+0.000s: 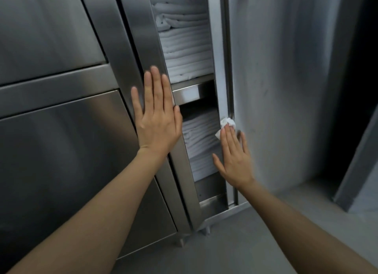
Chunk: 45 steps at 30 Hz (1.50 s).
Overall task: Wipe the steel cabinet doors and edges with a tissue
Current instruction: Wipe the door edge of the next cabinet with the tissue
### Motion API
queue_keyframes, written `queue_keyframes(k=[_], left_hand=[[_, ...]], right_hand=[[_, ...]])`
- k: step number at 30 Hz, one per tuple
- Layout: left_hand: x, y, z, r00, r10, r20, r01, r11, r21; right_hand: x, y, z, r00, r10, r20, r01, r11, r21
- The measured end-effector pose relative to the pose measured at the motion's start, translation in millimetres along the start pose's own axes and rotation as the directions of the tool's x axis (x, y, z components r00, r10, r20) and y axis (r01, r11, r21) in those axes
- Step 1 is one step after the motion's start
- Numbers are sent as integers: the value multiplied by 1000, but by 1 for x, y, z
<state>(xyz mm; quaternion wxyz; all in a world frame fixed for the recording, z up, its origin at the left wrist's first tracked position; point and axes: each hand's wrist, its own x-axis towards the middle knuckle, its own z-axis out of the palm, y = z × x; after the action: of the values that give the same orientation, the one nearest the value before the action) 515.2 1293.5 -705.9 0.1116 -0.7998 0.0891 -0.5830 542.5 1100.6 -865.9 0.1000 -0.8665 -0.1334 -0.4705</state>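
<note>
A steel cabinet stands before me, its sliding door [143,48] pushed partly left so a narrow gap shows the inside. My left hand [156,118] lies flat with straight fingers on the door's right edge. My right hand [233,157] presses a crumpled white tissue [226,125] with straight fingers against the cabinet's right steel edge [219,58]. Most of the tissue is under my fingertips.
Folded white towels [184,38] fill the upper shelf and more towels [201,142] lie below a steel shelf lip [188,93]. Steel panels [51,130] cover the left. A grey wall [286,89] rises on the right, grey floor [235,243] below.
</note>
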Motion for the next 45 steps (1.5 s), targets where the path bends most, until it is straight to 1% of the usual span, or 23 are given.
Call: queue_keyframes(k=[4, 7, 9, 11, 13, 15, 19, 21, 23, 25, 27, 28, 29, 30, 32, 34, 35, 36, 38, 40, 42, 44, 45], left_hand=[[-16, 8, -6, 999, 32, 5, -31, 996, -81], [-65, 26, -8, 995, 91, 48, -84, 988, -129], [-105, 36, -6, 992, 69, 109, -53, 988, -146], [-138, 36, -1, 986, 18, 164, 7, 988, -152], [-158, 30, 9, 983, 0, 186, 26, 990, -140], [-166, 24, 22, 986, 20, 164, 1, 992, -126], [-169, 20, 41, 996, 33, 86, -27, 997, -70], [-170, 21, 43, 998, 20, 66, -15, 997, -70], [-169, 23, 43, 998, 15, 55, -10, 997, -83], [-169, 23, 43, 999, 8, 44, -4, 996, -87], [-171, 23, 44, 999, 1, 32, 2, 996, -84], [-171, 23, 45, 1000, 2, 24, 0, 997, -78], [-171, 23, 45, 1000, 6, 18, -5, 997, -74], [-171, 23, 46, 1000, 10, 15, -8, 997, -73], [-171, 22, 49, 1000, 15, 4, -15, 997, -72], [-172, 21, 52, 1000, 17, -6, -17, 999, -46], [-172, 21, 53, 1000, 19, -12, -19, 999, -29], [-172, 22, 54, 1000, 23, -17, -23, 1000, -17], [-172, 22, 53, 1000, 26, -16, -26, 1000, -14], [-172, 22, 53, 1000, 23, -9, -23, 999, -27], [-173, 22, 53, 1000, 22, -14, -23, 999, -23], [-172, 22, 53, 999, 26, -18, -26, 999, -22], [-172, 22, 53, 999, 27, -20, -28, 999, -25]], right_hand=[[2, -2, -7, 999, 1, 32, 1, 999, -46], [0, -4, -8, 1000, 11, 22, -10, 997, -71], [0, -6, -8, 1000, 17, 4, -17, 998, -62], [0, -8, -8, 1000, 21, -14, -22, 998, -57], [-1, -9, -5, 999, 34, -17, -35, 998, -58], [-16, -7, 4, 999, 51, 4, -51, 997, -61], [-94, -7, 31, 984, 43, 172, -18, 989, -144], [-114, -8, 33, 978, 52, 203, -19, 987, -158], [-88, -12, 25, 987, 64, 150, -46, 992, -119], [-34, -16, 9, 997, 77, 33, -76, 997, -34], [17, -16, -4, 990, 107, -93, -105, 994, 24], [28, -15, -5, 984, 115, -135, -111, 993, 38], [26, -15, -1, 983, 110, -145, -104, 993, 47], [9, -16, 8, 987, 105, -122, -99, 994, 53], [-55, -18, 32, 994, 107, 5, -107, 993, 45], [-119, -15, 49, 986, 86, 142, -81, 996, -40], [-137, -12, 53, 982, 63, 180, -50, 996, -76], [-141, -9, 53, 981, 45, 190, -27, 995, -94], [-112, -5, 45, 991, 22, 135, -11, 997, -80], [-61, -6, 29, 1000, 22, 10, -22, 1000, -9], [-23, -8, 21, 994, 59, -93, -54, 997, 55], [-31, -6, 30, 993, 58, -99, -50, 996, 77], [-55, -6, 41, 997, 48, -59, -43, 996, 77]])
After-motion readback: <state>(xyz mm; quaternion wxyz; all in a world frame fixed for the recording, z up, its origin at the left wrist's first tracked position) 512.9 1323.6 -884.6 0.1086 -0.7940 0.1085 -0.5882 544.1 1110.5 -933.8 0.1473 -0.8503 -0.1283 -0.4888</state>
